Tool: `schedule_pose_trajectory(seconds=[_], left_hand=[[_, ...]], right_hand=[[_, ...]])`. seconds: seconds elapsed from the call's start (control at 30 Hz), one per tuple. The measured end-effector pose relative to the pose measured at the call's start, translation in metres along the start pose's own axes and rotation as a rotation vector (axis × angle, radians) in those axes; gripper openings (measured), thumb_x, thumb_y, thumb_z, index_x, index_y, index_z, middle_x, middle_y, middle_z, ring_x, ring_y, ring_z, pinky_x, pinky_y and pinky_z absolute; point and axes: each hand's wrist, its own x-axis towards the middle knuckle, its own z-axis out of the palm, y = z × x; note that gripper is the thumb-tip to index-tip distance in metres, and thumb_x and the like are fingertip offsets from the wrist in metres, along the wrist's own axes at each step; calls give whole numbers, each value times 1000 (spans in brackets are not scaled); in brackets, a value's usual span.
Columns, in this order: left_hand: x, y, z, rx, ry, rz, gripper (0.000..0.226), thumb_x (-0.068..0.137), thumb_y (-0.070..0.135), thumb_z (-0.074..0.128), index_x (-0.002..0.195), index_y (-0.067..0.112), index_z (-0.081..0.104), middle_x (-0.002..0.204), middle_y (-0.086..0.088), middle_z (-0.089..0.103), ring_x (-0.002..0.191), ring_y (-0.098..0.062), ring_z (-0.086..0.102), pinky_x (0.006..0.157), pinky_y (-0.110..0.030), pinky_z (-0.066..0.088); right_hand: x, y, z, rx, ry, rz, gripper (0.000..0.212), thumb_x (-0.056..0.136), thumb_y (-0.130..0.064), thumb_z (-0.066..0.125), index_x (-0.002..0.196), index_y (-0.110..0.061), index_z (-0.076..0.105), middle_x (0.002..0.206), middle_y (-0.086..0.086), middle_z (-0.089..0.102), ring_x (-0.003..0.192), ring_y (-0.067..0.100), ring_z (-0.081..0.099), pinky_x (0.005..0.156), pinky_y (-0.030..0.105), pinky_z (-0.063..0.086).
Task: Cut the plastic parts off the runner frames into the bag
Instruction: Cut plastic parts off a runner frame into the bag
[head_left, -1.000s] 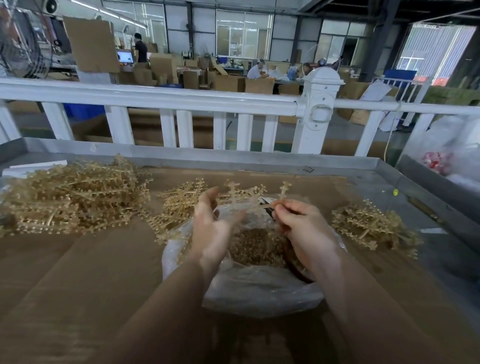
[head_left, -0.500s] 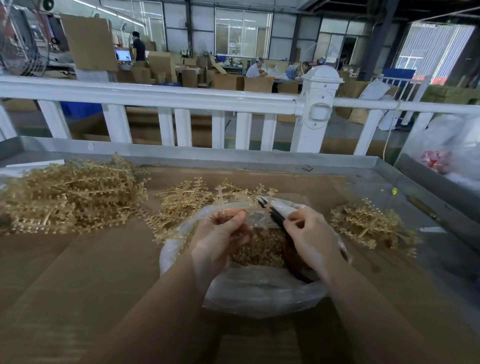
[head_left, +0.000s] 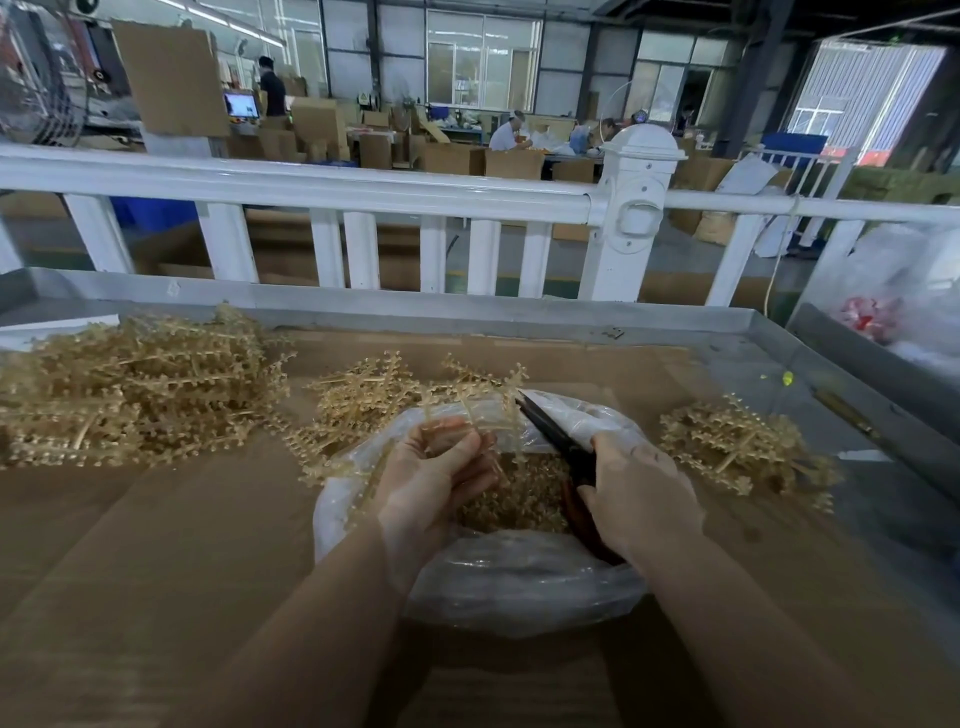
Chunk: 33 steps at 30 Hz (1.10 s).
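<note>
Plastic frame (head_left: 475, 413): held over the bag (head_left: 519, 582).
Left hand (head_left: 441, 478): fingers curled round the frame.
Right hand (head_left: 636, 493): grips scissors (head_left: 550, 434), tips at the frame.

You're in a factory hall: past the white railing (head_left: 322, 184) stand stacked cardboard boxes (head_left: 452, 158), workers seated at benches (head_left: 506, 136) and a lit machine screen (head_left: 241, 105), under steel columns and tall windows. Heaps of plastic runner frames (head_left: 130, 387) cover your cardboard-lined metal table (head_left: 519, 312).
</note>
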Motion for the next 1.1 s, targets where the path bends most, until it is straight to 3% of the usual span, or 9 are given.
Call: schedule_pose_trajectory(seconds=[0.23,0.33,0.4,0.5,0.67,0.77,0.9,1.0,1.1], left_hand=[[2,-2,-4,-3,-22,1,39,81,-5,63,120,-2,55,107,-20,69,70,-17,71,59,-25,58],[1,-1,-5,-23,-37,-1,44,77,-2,65,120,-2,56,103,-18,71,71,-17,72,58,-24,57],[1,0,-5,-57,-50,-3,48,72,-1,66,119,-3,57,96,-15,73,70,-18,72,57,-23,56],[2,1,-4,-125,-66,-1,53,67,-1,66,119,-1,57,85,-11,73,71,-18,72,57,-23,57],[1,3,0,-192,-67,10,47,63,-5,65,109,3,60,83,-11,73,73,-17,72,56,-21,56],[0,2,2,-187,-46,36,32,70,-8,63,98,6,61,77,-10,73,68,-16,72,53,-19,55],[0,3,2,-156,-34,25,23,81,-11,58,98,4,61,80,-12,72,66,-17,71,55,-23,58],[1,4,2,-176,-21,14,21,78,-9,61,93,6,62,78,-11,72,64,-16,70,53,-23,57],[2,4,2,-193,-22,16,33,68,-3,65,99,4,61,77,-10,72,64,-16,70,53,-22,56]], right_hand=[[-3,3,6,96,148,-55,44,98,-35,39,140,-25,32,125,18,47,111,29,50,89,32,41],[0,9,-3,426,188,-93,42,97,-36,44,138,-35,38,115,6,51,86,12,54,73,18,42],[1,12,-10,663,112,-111,34,93,-45,50,126,-49,45,109,-9,58,87,7,59,77,26,51],[-5,10,-22,996,-5,-77,26,84,-43,67,101,-57,53,91,-12,64,70,8,68,63,36,59],[-15,0,-33,1218,-35,-138,26,86,-26,69,106,-39,61,72,-21,66,62,-1,65,48,13,48],[-21,-5,-37,1215,0,-168,26,82,-25,72,102,-38,62,66,-8,65,61,-6,62,45,6,42],[-26,-8,-38,1185,53,-146,23,79,-32,74,99,-33,63,69,-8,65,53,-6,59,40,5,36],[-27,-8,-36,1147,81,-156,26,79,-33,75,100,-30,60,70,-9,63,52,-8,57,39,4,34],[-27,-9,-30,1053,126,-229,31,77,-31,77,99,-28,55,69,-18,55,60,-23,51,46,-1,34]])
